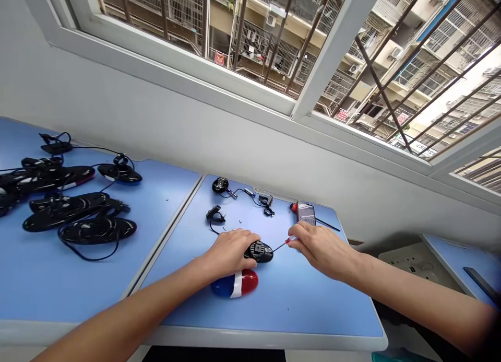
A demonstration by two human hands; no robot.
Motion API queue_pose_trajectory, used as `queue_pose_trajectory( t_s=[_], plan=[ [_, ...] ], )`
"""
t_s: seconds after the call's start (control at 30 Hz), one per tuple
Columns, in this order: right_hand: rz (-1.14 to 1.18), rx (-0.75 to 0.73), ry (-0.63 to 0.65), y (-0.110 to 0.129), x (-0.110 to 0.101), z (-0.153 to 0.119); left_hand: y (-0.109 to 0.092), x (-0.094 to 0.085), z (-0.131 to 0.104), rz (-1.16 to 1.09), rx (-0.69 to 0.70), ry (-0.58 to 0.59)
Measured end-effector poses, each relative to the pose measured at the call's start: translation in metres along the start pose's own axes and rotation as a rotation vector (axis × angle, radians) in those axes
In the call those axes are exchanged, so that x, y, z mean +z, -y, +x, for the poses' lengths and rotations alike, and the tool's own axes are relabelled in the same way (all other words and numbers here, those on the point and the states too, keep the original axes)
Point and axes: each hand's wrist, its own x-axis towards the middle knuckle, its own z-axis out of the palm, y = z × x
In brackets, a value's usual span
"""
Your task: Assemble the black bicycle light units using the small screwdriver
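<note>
Two bare hands over the desk. Left hand curled over the black housing, thumb on the near side, pinning it to the top. Right hand pinches the screwdriver in its fingertips. Housing lies between the hands; long axis roughly left-right, free end toward the right hand. Shaft slants leftward and down to that end; left hand the nearer, in contact. Shell just nearer the wearer. Housing's left end hidden under the palm; most of the handle masked by fingers. Cannot tell whether the tip is seated. Phone partly covered.
</note>
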Motion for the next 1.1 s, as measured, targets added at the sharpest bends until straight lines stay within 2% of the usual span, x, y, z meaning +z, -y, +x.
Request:
queue_pose_trajectory(
  t_s=[0.1, 0.23, 0.3, 0.4, 0.47, 0.6, 0.67, 0.8, 0.97, 1.1],
  plan=[
    [-0.067, -0.059, 0.043, 0.004, -0.003, -0.005, 0.0, 0.0, 0.0, 0.011, 0.006, 0.0],
    [-0.191, 0.104, 0.123, 0.007, -0.004, -0.003, 0.0, 0.001, -0.001, 0.014, 0.014, -0.01],
    [-0.137, 0.15, 0.086, 0.005, -0.003, 0.0, 0.0, 0.0, -0.001, 0.005, 0.005, -0.003],
    [-0.027, 0.05, -0.007, 0.0, 0.002, 0.001, -0.002, -0.001, -0.001, -0.004, -0.023, 0.024],
    [-0.044, 0.022, -0.007, -0.003, 0.006, 0.001, -0.003, -0.001, -0.001, -0.004, -0.033, 0.034],
    [-0.104, 0.139, -0.001, -0.003, 0.01, 0.003, -0.003, -0.001, 0.0, 0.003, -0.032, 0.036],
    [-0.009, 0.109, -0.043, -0.004, 0.01, 0.002, -0.003, -0.001, 0.0, 0.001, -0.036, 0.035],
    [0.162, -0.059, -0.061, -0.005, 0.008, -0.003, -0.001, 0.001, 0.0, -0.004, -0.029, 0.023],
    [0.013, -0.044, -0.03, -0.006, 0.013, -0.008, 0.001, 0.004, -0.001, -0.009, -0.025, 0.009],
    [0.04, -0.087, -0.15, -0.011, 0.02, -0.012, -0.001, 0.002, -0.001, -0.008, -0.035, 0.02]
  ],
)
